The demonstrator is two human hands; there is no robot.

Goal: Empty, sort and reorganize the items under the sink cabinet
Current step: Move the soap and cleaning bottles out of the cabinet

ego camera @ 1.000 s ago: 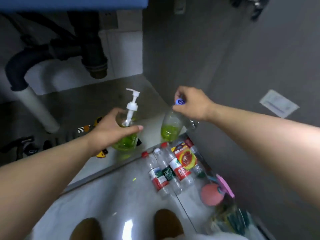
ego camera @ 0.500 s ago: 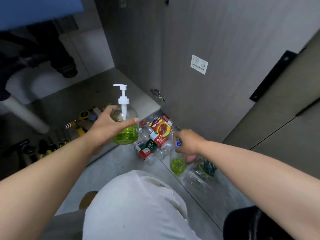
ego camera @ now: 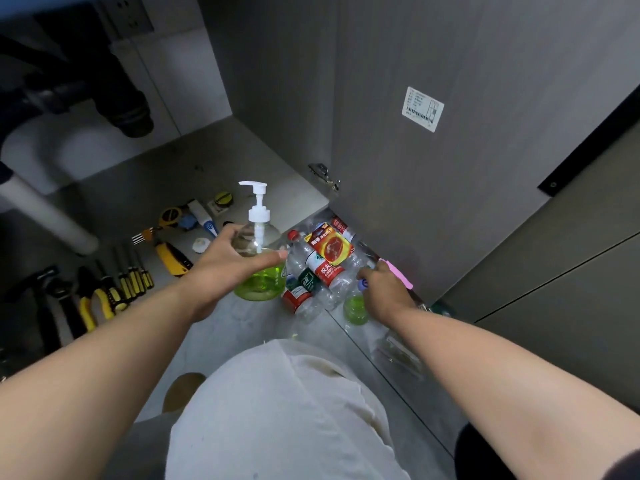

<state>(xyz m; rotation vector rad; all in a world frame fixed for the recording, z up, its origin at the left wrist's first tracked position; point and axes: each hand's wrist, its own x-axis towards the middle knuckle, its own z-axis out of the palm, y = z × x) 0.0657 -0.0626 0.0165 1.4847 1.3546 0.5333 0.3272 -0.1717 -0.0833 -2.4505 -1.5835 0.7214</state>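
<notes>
Your left hand [ego camera: 221, 268] holds the pump bottle [ego camera: 265, 280] in the air just in front of the cabinet floor [ego camera: 207, 157], with fingers and thumb wrapped round its shoulder. Treat this bottle as moderately heavy: green liquid fills roughly the lower half, so the weight sits low and shifts when you tilt it. The clear wall is probably smooth plastic and may be slippery. Grip the body, not the white pump head [ego camera: 254, 188], which can depress or pull loose under load. No label is visible on it. Your right hand [ego camera: 384, 291] is curled over the top of the small bottle [ego camera: 355, 310], pinching it near the blue cap [ego camera: 362, 284]. That bottle stands upright at floor level, just beside the pile of water bottles [ego camera: 332, 292]; whether its base rests on the floor cannot be determined. It holds only a little green liquid, so expect it to be light and easy to tip; the neck is an adequate hold. The water bottles appear empty, thin-walled and easily crushed. One red label [ego camera: 327, 271] reads "农夫", with Latin lettering that appears to begin NONGFU. A red-and-yellow packet [ego camera: 330, 245] lies on the pile; its print is not legible. The white sticker [ego camera: 422, 109] on the cabinet door carries a barcode, but its text is too small to read.
</notes>
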